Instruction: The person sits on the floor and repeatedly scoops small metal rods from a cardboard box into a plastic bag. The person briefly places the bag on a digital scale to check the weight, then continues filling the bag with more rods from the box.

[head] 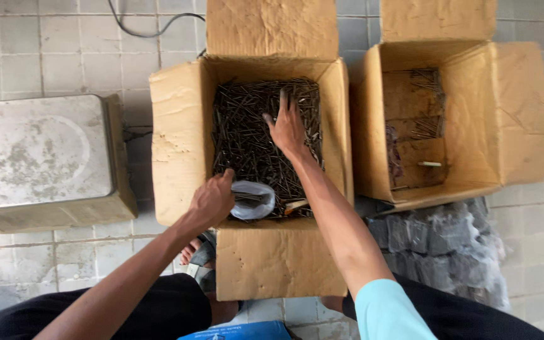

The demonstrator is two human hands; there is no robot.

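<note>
While my right hand [288, 129] lies flat with fingers spread on the nails [247, 141], my left hand [212, 200] pinches the rim of a small plastic bag [254, 199]. Its mouth opens toward the nails, which mostly run lengthwise away from me inside the cardboard box [174, 145].

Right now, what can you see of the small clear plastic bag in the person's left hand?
The plastic bag is thin, whitish and see-through, its mouth held open. It sits over the near edge of the nail-filled cardboard box, resting on the dark nails. The left hand grips its rim on one side. A few nails already lie inside it. The right hand is apart from it, spread on the nails farther back.
</note>
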